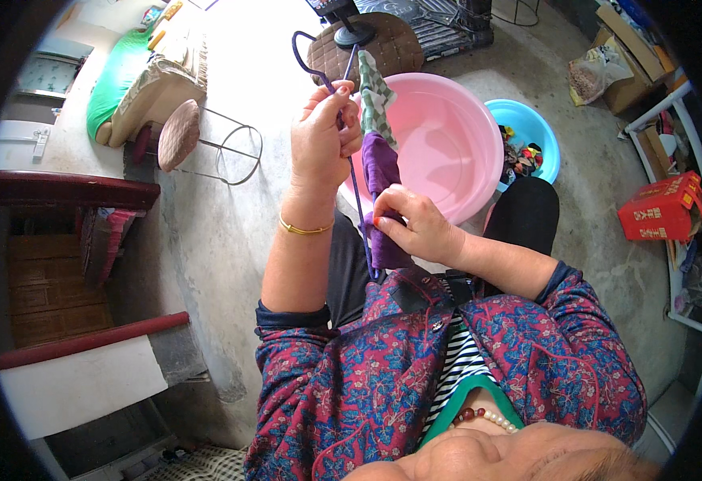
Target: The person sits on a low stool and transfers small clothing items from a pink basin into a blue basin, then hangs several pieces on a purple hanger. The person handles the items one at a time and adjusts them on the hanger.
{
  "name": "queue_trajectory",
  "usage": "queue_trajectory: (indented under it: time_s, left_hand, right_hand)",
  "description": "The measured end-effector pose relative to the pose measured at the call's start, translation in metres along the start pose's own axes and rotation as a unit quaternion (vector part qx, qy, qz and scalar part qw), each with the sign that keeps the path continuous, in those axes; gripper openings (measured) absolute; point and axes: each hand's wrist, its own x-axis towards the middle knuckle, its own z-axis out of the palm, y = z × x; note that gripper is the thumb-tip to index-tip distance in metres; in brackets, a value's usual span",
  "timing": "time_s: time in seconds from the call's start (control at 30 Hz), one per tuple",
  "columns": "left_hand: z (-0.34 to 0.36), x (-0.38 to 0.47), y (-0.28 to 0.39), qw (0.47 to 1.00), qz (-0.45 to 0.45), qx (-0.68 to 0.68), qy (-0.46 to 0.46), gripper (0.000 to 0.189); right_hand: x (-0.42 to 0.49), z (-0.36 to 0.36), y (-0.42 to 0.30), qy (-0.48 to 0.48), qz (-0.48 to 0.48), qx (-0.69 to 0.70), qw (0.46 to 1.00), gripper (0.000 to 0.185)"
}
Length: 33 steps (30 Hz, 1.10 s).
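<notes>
My left hand (327,126) is closed around a dark purple cord (298,57), which loops out above the fist. A thin straight rod or strand (349,65) rises beside the thumb; I cannot tell which it is. The cord continues down below the fist towards my lap. My right hand (417,223) pinches a strip of purple cloth (381,162) between thumb and forefinger. Joined to or touching that cloth at its upper end is a green-and-white checked piece (376,96). The cloth hangs between both hands, over the near left rim of a pink basin (489,141).
A blue basin (546,129) holding colourful scraps stands right of the pink one. Ahead is a quilted stool (405,45) bearing a device stand (355,36). Another stool (179,135) lies tipped at left. A white rack (639,150) and red box (657,210) stand at right.
</notes>
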Motion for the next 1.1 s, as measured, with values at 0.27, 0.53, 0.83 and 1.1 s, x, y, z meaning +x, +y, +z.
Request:
queue_trajectory:
  time_s: [0.27, 0.53, 0.83, 1.1]
  left_hand:
    - [-0.004, -0.003, -0.002, 1.000, -0.007, -0.002, -0.001, 0.013]
    - [0.002, -0.005, -0.003, 1.000, 0.015, 0.002, -0.003, 0.012]
    - [-0.003, -0.008, -0.001, 1.000, -0.002, 0.011, 0.023, 0.012]
    - [-0.007, -0.013, 0.006, 1.000, 0.014, -0.012, 0.001, 0.014]
  right_hand:
    - [0.009, 0.002, -0.009, -0.016, 0.073, 0.013, 0.997, 0.011]
    - [0.005, 0.000, 0.000, -0.025, -0.060, -0.084, 0.994, 0.011]
    - [0.013, 0.005, 0.008, -0.039, 0.223, 0.261, 0.938, 0.011]
    - [0.014, 0.011, 0.008, 0.038, 0.146, -0.035, 0.988, 0.024]
